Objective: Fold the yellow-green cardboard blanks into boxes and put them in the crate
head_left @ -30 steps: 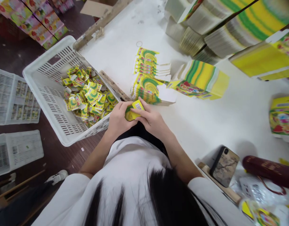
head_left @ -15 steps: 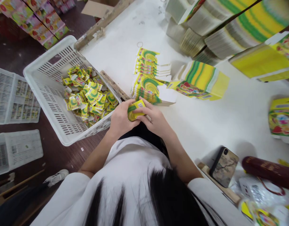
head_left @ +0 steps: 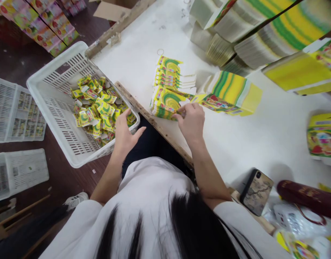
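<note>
Left hand (head_left: 125, 135) spread wide beside white plastic crate (head_left: 76, 158) of small yellow-green boxes (head_left: 106, 108); right hand (head_left: 192, 120) narrow, fingertips at flattened yellow-green cartons (head_left: 167, 102) stacked on white surface (head_left: 222, 144), can't tell if gripping.

I see room to pass over the table (head_left: 135, 50) left of the carton stack (head_left: 166, 100); a striped bundle (head_left: 230, 93) blocks its right side.

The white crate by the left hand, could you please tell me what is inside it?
Small yellow-green cartons lie heaped inside the white crate; they cover whatever lies beneath.
</note>
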{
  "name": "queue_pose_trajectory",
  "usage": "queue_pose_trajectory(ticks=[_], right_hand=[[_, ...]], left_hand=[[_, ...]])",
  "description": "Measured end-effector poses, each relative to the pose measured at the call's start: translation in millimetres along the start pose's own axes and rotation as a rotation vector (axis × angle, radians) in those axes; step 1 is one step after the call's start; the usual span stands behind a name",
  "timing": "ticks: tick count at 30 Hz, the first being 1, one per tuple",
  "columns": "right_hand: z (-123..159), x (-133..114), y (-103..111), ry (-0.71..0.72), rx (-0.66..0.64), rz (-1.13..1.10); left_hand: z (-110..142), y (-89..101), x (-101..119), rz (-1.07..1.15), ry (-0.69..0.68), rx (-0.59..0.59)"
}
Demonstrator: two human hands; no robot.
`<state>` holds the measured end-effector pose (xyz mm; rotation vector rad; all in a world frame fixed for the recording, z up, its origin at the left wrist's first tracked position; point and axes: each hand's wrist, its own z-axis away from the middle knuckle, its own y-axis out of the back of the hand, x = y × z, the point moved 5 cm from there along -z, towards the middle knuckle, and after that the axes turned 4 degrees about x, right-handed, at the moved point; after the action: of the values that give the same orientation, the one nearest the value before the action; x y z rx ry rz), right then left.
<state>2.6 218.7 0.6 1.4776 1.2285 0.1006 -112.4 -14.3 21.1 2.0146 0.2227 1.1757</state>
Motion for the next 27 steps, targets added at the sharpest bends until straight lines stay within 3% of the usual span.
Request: queue_pose_trajectory(ticks=[4, 10, 16, 18, 23, 27], right_hand=[[5.4, 0.9, -2.3, 0.023, 0.053, -0.001], [-0.1, 5.6, -1.7, 0.012, 0.025, -0.006], [5.1, -10.8, 17.2, -0.027, 0.028, -0.143], [12.1, -22.7, 20.7, -0.047, -0.058, -0.247], [37.4, -60.3, 11.4, -0.029, -0.454, -0.64], [47.2, -81.0, 12.8, -0.004, -0.521, -0.894]], left_hand=[[4.7, -17.5, 12.7, 0.073, -0.018, -0.112], [3.7, -19.4, 21.8, 0.148, -0.041, -0.184], [13.6, -34.7, 24.7, 0.304, 0.033, -0.285], [15.0, -43.5, 26.8, 0.461, 0.067, -0.299], [4.3, -55.3, 46.7, 0.767, 0.14, -0.245], [-13.7, -44.5, 60.4, 0.811, 0.309, 0.004]])
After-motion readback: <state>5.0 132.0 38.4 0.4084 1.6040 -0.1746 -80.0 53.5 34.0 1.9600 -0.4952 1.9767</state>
